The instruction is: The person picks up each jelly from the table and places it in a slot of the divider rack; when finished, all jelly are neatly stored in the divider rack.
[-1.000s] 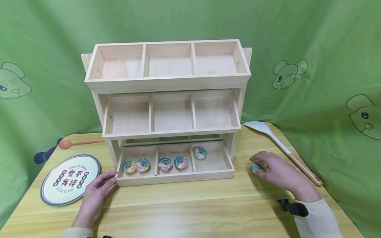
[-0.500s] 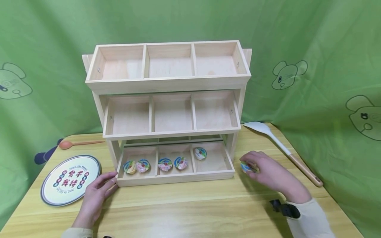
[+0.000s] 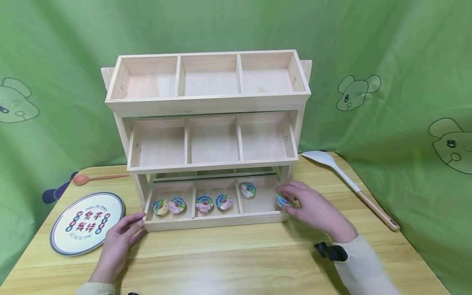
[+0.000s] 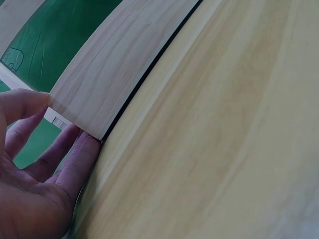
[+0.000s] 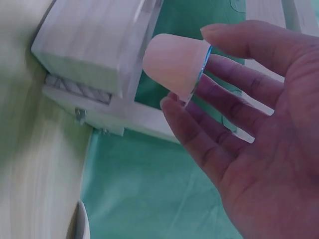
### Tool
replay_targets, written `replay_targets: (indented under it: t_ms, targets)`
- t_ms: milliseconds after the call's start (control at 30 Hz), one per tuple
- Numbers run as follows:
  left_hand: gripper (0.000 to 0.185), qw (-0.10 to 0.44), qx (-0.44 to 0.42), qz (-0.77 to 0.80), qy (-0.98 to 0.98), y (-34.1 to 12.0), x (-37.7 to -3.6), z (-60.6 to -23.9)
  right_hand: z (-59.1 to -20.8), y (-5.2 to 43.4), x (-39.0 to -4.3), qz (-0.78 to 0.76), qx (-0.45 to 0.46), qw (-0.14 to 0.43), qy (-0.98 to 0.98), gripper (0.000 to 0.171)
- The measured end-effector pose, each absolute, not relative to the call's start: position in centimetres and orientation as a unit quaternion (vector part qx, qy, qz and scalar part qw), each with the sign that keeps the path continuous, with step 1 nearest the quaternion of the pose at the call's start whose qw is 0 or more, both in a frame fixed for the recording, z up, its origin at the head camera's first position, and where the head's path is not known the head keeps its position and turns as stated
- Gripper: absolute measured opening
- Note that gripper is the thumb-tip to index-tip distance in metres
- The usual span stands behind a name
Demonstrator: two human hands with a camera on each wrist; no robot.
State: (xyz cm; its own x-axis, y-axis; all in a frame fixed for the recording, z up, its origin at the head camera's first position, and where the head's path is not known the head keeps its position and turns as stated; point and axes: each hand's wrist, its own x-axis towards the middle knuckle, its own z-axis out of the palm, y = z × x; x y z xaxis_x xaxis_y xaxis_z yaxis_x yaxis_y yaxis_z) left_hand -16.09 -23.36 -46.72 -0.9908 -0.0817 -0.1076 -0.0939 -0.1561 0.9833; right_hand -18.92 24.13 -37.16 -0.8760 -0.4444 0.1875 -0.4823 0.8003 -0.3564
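Observation:
A three-tier wooden rack (image 3: 208, 104) stands on the table. Its bottom tray (image 3: 217, 221) holds two jelly cups (image 3: 169, 206) in the left compartment, two in the middle (image 3: 214, 202) and one (image 3: 248, 189) in the right. My right hand (image 3: 287, 199) pinches another jelly cup (image 3: 283, 200) (image 5: 174, 64) at the tray's right end, just over the right compartment's edge. My left hand (image 3: 135, 223) lies flat on the table, its straight fingers (image 4: 75, 149) touching the tray's front left corner (image 4: 99, 94).
A round printed plate (image 3: 87, 221) lies left of the rack, with an orange spoon (image 3: 92, 178) behind it. A white spatula with a wooden handle (image 3: 346, 180) lies to the right. The two upper tiers hold nothing. Green cloth hangs behind the table.
My right hand has carried the jelly cup leftward from the table beside the spatula to the right end of the bottom tray. The left hand has stayed at the corner.

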Motion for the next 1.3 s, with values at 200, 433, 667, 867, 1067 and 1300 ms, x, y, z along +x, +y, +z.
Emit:
replay_targets:
  t_ms: [200, 433, 667, 867, 1067, 1300]
  targets:
    - [0.044, 0.003, -0.067, 0.757, 0.65, -23.3, -16.1, -46.8, -37.7, 22.8, -19.8, 0.196, 0.246, 0.031, -0.949, 0.043]
    - [0.044, 0.005, -0.07, 0.756, 0.651, -23.3, -16.1, -46.8, -38.8, 21.7, -21.0, 0.17, 0.263, 0.029, -0.949, 0.039]
    - [0.044, 0.005, -0.064, 0.756, 0.652, -23.3, -16.2, -46.8, -39.9, 21.1, -21.9, 0.147, 0.267, 0.03, -0.952, 0.036]
    - [0.043, 0.003, -0.062, 0.757, 0.651, -23.4, -16.2, -46.8, -40.5, 20.7, -22.5, 0.124, 0.275, 0.031, -0.953, 0.031]
    - [0.042, 0.002, -0.063, 0.758, 0.65, -23.4, -16.2, -46.9, -40.7, 20.3, -22.8, 0.118, 0.288, 0.042, -0.949, 0.028]
    - [0.041, 0.002, -0.062, 0.757, 0.65, -23.5, -16.2, -47.0, -41.0, 20.2, -23.2, 0.111, 0.294, 0.048, -0.948, 0.028]
